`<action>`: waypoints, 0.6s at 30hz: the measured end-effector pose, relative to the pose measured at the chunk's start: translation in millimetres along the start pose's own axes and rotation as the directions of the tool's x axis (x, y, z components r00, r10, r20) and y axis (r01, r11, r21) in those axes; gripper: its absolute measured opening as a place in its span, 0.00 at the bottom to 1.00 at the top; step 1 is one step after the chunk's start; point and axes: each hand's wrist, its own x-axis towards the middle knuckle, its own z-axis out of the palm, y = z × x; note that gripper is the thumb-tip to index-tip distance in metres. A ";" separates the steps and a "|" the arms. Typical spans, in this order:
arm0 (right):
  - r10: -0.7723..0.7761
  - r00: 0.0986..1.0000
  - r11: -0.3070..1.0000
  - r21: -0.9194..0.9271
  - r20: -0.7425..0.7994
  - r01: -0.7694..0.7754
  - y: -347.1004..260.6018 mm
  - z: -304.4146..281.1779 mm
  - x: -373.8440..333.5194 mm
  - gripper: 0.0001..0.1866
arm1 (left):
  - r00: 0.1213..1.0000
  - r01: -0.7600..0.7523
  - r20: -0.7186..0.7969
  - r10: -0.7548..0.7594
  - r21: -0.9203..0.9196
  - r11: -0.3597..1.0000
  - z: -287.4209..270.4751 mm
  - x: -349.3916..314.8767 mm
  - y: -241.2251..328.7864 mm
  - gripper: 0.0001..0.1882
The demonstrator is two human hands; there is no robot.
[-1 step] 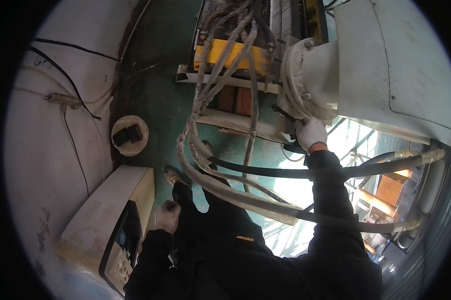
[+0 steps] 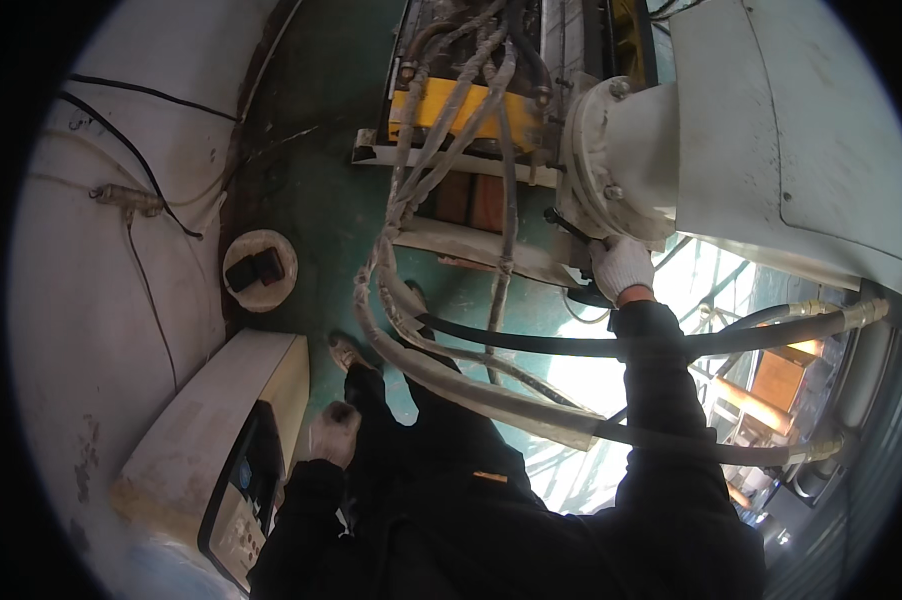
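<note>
Right hand [image 2: 623,268] grips dark bar [image 2: 569,225], left hand [image 2: 333,435] clenched near cabinet [image 2: 211,395], hoses [image 2: 521,344] between.

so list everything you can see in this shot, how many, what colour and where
hoses: several, grey and black, across the middle
bar: one, yellow, top centre
flanged pipe: one, white, upper right
housing: one, white, top right
handle: one, black, at the right hand
round stand: one, pale, left
small boxes: apparently two, dark, on the stand
cabinet: one, cream, lower left
cables: several, black and pale, left wall
box: one, orange, right
floor: green, centre
shoe: one clear, brownish, floor
sleeves: two, black, lower edge
left hand: one, pale glove, beside the cabinet
right hand: one, white glove, below the pipe
</note>
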 end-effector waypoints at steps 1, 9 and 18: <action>-0.013 1.000 1.000 -0.002 -0.004 0.013 -1.2 2.9 2.2 0.24 | 0.997 -0.076 -0.006 0.076 0.057 0.996 -0.4 -0.1 -6.7 0.22; 0.009 0.998 0.998 -0.053 -0.070 -0.013 -3.0 100.2 -51.1 0.18 | 0.991 -0.130 -0.017 0.132 0.095 0.987 1.5 -4.7 -29.0 0.22; 0.146 0.989 0.965 0.215 0.030 -0.149 -14.2 224.6 -60.3 0.19 | 0.999 -0.051 0.000 0.051 0.056 0.997 -7.1 -4.8 -17.9 0.21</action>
